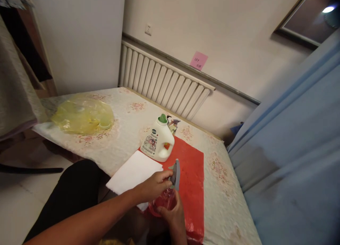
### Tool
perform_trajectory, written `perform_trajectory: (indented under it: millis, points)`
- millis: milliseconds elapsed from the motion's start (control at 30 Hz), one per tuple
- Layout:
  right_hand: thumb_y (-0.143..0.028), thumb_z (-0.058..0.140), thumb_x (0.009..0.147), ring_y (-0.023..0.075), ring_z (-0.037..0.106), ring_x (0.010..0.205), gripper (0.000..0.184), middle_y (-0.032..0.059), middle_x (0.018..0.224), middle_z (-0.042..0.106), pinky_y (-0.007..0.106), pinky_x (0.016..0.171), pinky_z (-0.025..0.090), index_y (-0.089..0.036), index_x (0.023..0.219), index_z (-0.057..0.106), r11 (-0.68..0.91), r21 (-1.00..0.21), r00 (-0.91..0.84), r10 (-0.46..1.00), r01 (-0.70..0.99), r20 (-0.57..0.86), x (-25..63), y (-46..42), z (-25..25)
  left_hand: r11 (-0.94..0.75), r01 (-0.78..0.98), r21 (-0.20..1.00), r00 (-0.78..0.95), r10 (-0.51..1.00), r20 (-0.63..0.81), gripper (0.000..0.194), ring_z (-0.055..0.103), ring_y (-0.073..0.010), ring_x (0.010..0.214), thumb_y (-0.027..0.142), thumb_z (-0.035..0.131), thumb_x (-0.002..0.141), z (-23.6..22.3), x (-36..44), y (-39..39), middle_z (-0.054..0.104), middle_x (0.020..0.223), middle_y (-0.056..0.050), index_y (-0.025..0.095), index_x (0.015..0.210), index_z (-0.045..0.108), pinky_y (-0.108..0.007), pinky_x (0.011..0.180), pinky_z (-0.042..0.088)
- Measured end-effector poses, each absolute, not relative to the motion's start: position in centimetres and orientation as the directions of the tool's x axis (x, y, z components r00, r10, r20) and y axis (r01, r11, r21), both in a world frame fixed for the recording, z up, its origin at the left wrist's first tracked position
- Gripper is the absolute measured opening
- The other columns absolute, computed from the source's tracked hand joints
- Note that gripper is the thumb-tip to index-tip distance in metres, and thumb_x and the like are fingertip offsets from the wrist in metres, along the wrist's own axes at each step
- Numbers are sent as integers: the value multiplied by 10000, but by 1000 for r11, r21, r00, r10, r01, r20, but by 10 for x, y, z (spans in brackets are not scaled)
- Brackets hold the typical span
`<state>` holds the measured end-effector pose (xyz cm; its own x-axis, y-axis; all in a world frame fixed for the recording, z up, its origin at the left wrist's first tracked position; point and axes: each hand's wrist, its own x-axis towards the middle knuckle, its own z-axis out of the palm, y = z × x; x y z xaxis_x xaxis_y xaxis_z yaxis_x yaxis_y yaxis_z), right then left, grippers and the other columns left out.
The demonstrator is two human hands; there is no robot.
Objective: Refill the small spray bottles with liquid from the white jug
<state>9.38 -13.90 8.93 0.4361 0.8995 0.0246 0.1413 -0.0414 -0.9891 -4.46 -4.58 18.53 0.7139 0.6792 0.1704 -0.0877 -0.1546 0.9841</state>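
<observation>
My left hand point(155, 184) is closed around the grey trigger head point(175, 176) of a clear spray bottle point(164, 202). Lower down, my right hand point(174, 211) grips the bottle's transparent body, the thumb on its near side. The bottle is held over the near part of a red sheet point(191, 188), which shows through it. Just beyond my hands a cream jug point(156, 140) with a side handle and a printed label stands upright, a green piece point(163, 118) at its mouth. White folded paper point(136, 172) lies left of the hands, partly under my left forearm.
Behind the jug stand other spray bottles point(174, 123), partly hidden. A yellow plastic bag point(83, 115) lies at the left of the flowered tablecloth point(127, 106). A radiator point(164, 80) lines the wall; a blue curtain point(292, 131) hangs at the right.
</observation>
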Motion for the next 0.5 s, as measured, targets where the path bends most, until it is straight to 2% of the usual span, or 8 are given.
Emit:
perform_trajectory:
  millis: [167,300,400,500]
  points:
    - [-216,819,476,332,637,1164,709,92,1146,728,401,1007,511,-168,1165,661,-12,-997,389,921,82,20,88,-138,99,-73,-156,985,570,808,150,226,580,-194,871,177,617,663,178,-35,-53,642,872,0,162,888,640,-274,820,451]
    - [-215,822,482,325,644,1155,690,90,1146,732,391,1006,510,-175,1154,673,-17,-991,392,919,133,37,83,-137,107,-73,-140,987,467,874,131,240,572,-188,861,159,643,654,173,-30,-60,634,864,-3,165,893,624,-274,805,448]
    - [-212,802,493,323,644,1156,662,89,1130,736,384,993,518,-176,1142,678,-20,-991,393,919,135,35,82,-137,109,-70,-127,989,479,869,123,240,572,-188,886,148,636,674,171,-30,-60,632,887,-3,170,912,612,-275,821,447]
    - [-226,798,486,332,647,1145,658,101,1108,737,400,991,520,-166,1130,675,-29,-991,405,914,130,26,86,-137,103,-101,-153,983,588,790,173,226,577,-187,901,169,600,731,171,-35,-55,627,914,2,177,956,599,-276,829,448]
